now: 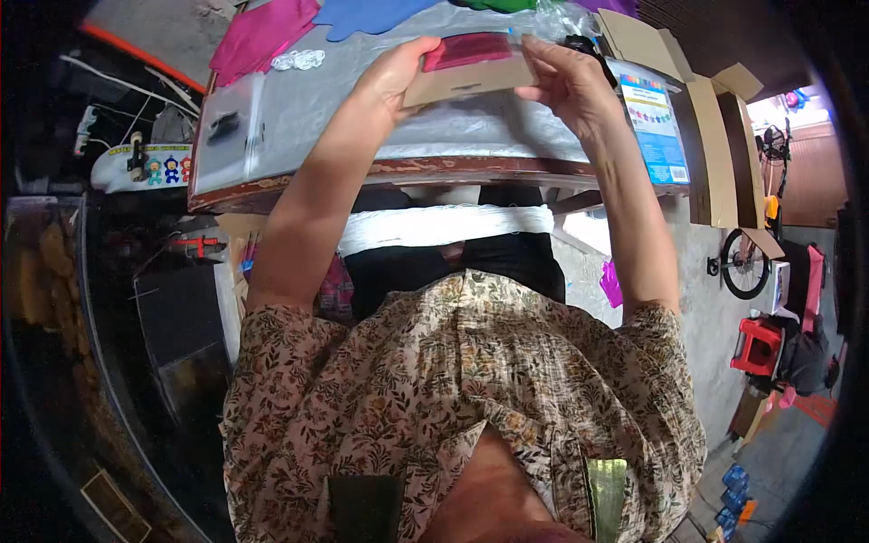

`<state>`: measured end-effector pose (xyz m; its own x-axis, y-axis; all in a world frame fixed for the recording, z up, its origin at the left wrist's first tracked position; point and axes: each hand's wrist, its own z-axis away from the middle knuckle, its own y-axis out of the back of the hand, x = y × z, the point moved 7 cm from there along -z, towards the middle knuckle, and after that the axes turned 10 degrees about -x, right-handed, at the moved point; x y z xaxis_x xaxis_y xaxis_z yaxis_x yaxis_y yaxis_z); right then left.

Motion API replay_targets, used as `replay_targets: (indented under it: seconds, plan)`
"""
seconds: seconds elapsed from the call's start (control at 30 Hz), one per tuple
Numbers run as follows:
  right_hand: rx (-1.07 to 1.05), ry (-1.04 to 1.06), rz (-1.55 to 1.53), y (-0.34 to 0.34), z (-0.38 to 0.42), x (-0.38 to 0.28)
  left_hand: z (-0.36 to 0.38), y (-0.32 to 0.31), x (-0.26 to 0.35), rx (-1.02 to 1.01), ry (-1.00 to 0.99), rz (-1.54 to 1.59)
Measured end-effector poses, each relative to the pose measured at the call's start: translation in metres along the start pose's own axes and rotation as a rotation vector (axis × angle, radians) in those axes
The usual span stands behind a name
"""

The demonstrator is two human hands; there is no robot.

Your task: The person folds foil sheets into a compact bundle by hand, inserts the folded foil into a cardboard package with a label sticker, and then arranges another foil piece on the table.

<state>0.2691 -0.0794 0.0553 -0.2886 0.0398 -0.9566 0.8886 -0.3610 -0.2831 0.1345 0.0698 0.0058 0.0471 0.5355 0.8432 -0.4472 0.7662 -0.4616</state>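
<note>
While the left hand (pixel 398 77) pinches one end of a flat packet (pixel 466 71), magenta along its far part and tan nearer, the right hand (pixel 570 86) has its grip pressed on the other end. The packet is above the desk (pixel 425 169), between both hands. Beyond it lie a magenta sheet (pixel 262 38), a blue sheet (pixel 371 16) and a white bundle (pixel 299 60).

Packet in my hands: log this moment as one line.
packet: held over table | left hand: at left end | right hand: at right end | white bundle: across lap
</note>
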Motion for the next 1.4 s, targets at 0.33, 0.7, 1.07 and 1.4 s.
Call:
replay_targets:
  seconds: [0.33, 0.7, 1.07, 1.4]
  plan:
    - [-0.093, -0.013, 0.160, 0.004, -0.005, 0.008, 0.006, -0.003, 0.008, -0.015, -0.183, 0.108]
    - [0.069, 0.063, 0.279, 0.005, 0.022, 0.020, 0.017, -0.012, -0.003, -0.200, -0.315, 0.246]
    - [0.113, -0.004, 0.386, 0.006, 0.019, 0.034, 0.014, -0.007, -0.011, -0.132, -0.312, 0.321]
    - [0.383, 0.327, 1.183, 0.126, 0.062, -0.057, 0.010, 0.042, 0.043, -0.144, -0.071, -0.411]
